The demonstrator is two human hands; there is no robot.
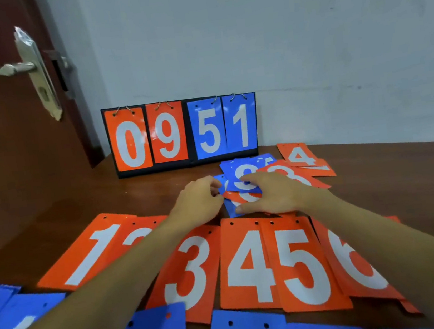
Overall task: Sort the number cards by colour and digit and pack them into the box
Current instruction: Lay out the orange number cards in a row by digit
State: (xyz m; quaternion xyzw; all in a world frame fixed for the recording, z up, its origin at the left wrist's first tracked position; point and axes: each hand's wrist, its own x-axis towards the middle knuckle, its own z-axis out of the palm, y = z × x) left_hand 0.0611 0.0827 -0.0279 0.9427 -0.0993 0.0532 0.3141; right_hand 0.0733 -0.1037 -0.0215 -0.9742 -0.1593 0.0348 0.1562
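The black flip scoreboard [192, 162] holds orange 0, 9 and blue 5, 1. The left hand [198, 198] pinches an edge of the loose blue-and-orange plastic card pile [239, 171]; the right hand [269, 196] presses flat on top.

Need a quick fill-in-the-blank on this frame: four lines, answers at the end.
1. The scoreboard by the wall reads ____.
2. In the near orange row, the card between the orange 3 and the orange 5 shows ____.
3. The left hand and right hand meet at a mixed pile of orange and ____ cards.
4. The door handle is on the scoreboard's ____ side.
Answers: 0951; 4; blue; left.
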